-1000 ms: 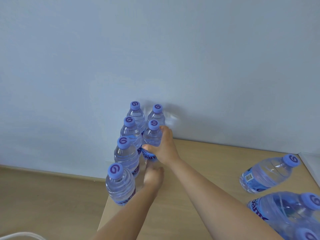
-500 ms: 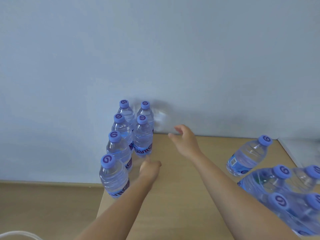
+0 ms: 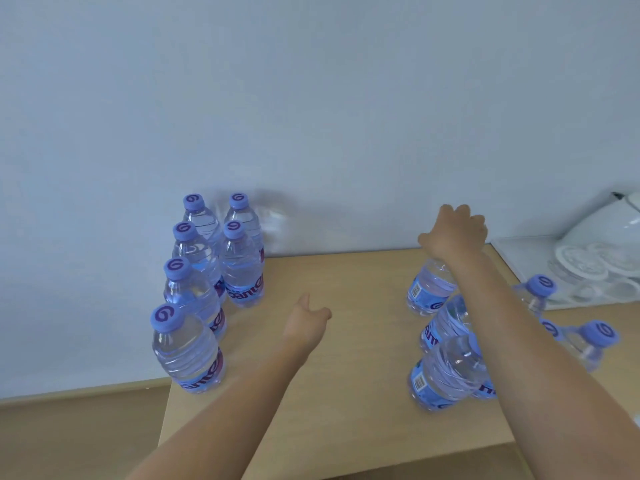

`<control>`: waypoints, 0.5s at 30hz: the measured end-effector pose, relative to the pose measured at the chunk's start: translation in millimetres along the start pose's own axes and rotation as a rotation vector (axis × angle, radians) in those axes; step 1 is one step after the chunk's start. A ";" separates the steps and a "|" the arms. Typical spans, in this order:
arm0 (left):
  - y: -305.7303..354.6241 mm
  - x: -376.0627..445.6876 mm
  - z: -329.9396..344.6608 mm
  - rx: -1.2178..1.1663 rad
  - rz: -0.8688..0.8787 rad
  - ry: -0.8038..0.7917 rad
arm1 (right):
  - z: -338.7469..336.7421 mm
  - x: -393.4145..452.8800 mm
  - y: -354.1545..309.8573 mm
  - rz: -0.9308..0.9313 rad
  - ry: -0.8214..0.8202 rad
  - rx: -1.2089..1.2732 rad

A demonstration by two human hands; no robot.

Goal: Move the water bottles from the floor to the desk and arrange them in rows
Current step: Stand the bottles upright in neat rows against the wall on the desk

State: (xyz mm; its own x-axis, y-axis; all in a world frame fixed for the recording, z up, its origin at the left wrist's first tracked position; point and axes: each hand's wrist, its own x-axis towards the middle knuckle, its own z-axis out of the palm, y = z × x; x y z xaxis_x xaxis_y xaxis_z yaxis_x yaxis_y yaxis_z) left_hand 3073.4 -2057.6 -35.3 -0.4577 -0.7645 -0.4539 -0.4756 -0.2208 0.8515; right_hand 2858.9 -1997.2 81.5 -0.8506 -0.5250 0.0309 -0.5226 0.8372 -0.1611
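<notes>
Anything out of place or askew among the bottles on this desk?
Nothing spilled or damaged. Six bottles stand in two neat rows on the left; the loose cluster on the right of the desk is still unsorted under the right hand.

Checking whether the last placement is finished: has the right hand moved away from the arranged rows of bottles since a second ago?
Yes. The right hand has left the arranged bottles and swung right across the desk, now over the far bottle of the loose group.
</notes>
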 end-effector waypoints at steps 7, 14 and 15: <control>-1.0 -5.6 10.4 0.009 0.009 -0.048 | 6.4 3.6 26.2 0.111 -0.219 0.251; -5.7 -7.4 8.7 -0.051 0.008 -0.060 | 10.6 3.8 32.0 0.026 -0.189 0.152; -6.5 -7.4 8.3 -0.052 0.011 -0.061 | 10.4 3.8 30.6 -0.002 -0.183 0.151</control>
State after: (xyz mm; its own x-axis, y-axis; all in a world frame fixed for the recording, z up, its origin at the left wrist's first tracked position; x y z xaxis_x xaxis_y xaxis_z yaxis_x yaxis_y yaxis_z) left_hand 3073.6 -2045.5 -39.7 -0.5084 -0.7292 -0.4581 -0.4314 -0.2447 0.8684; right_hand 2840.3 -1975.2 66.4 -0.8175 -0.5571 -0.1462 -0.4978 0.8111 -0.3072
